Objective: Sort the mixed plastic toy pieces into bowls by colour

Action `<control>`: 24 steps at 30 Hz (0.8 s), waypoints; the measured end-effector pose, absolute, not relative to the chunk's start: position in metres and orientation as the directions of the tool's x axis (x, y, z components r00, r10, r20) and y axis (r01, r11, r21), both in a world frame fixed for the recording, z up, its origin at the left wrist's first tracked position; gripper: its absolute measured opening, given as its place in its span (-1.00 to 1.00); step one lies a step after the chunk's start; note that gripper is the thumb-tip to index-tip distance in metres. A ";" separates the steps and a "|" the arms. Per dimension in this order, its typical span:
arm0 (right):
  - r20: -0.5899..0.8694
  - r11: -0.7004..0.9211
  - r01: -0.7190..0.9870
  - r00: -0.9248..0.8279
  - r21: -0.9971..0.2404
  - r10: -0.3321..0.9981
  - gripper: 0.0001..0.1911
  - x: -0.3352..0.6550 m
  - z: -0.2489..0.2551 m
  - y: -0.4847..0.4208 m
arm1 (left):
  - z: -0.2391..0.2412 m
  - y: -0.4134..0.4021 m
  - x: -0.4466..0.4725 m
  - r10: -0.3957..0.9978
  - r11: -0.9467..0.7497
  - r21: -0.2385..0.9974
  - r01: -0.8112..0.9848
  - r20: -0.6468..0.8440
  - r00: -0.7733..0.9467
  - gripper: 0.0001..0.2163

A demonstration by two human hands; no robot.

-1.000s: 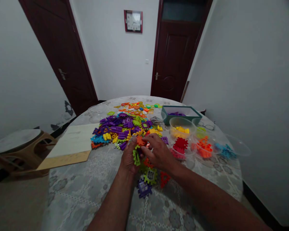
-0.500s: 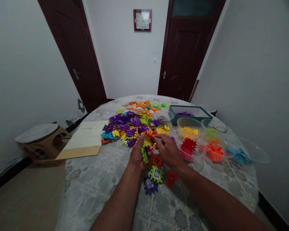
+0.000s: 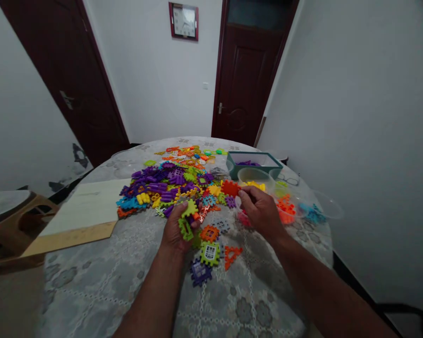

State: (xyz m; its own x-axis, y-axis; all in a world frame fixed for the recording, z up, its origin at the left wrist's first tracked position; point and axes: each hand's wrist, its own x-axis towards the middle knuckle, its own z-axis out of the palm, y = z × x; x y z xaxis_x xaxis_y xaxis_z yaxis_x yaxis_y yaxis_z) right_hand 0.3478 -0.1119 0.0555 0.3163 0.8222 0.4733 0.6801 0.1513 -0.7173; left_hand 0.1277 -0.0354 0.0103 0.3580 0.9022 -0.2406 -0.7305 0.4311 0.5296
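Fingers [image 3: 254,191] of my right hand [image 3: 264,211], viewed through the head camera, stand narrow in a pinch: they hold 1 red-orange square plastic piece with toothed edges [image 3: 230,188] by its right edge. I see this piece well apart from my left hand [image 3: 174,232]; whether it touches the pieces behind it, I cannot tell. On the left, I have the fingers curled around 2 lime-green toothed plastic pieces [image 3: 189,208], with a small orange plastic part [image 3: 196,216] beside them.

Just right of my left wrist, on a tabletop [image 3: 127,277] with a grey floral cloth, lie an orange square toothed plastic piece [image 3: 209,233], a lime-green square toothed piece with a white window grid [image 3: 209,253], a dark purple square toothed piece [image 3: 199,272] and an orange triangular plastic piece [image 3: 232,256]. Beyond the hands spreads a multicoloured heap of plastic pieces [image 3: 162,180], mostly purple. Behind my right hand, a clear round plastic bowl [image 3: 255,174] contains yellow pieces; a dark green rectangular box with a pale interior [image 3: 232,172] stands farther back, with purple pieces inside. To the right lie blue plastic pieces [image 3: 312,212].
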 end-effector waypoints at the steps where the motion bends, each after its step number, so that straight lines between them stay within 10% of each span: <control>1: 0.478 0.120 0.691 0.352 -0.712 0.805 -0.66 0.362 0.059 -0.119 | 0.011 -0.036 0.128 0.900 0.435 0.530 -0.728 -0.240 0.363 -0.87; 14: 0.403 -0.357 0.853 0.501 -0.381 0.766 -0.61 0.512 0.052 -0.160 | 0.009 -0.038 0.129 0.865 0.491 0.559 -0.669 -0.216 0.454 -0.84; 24: 0.381 -0.002 0.785 0.303 -0.619 0.874 -0.62 0.412 0.056 -0.129 | 0.009 -0.045 0.128 0.771 0.619 0.549 -0.561 -0.291 0.566 -0.77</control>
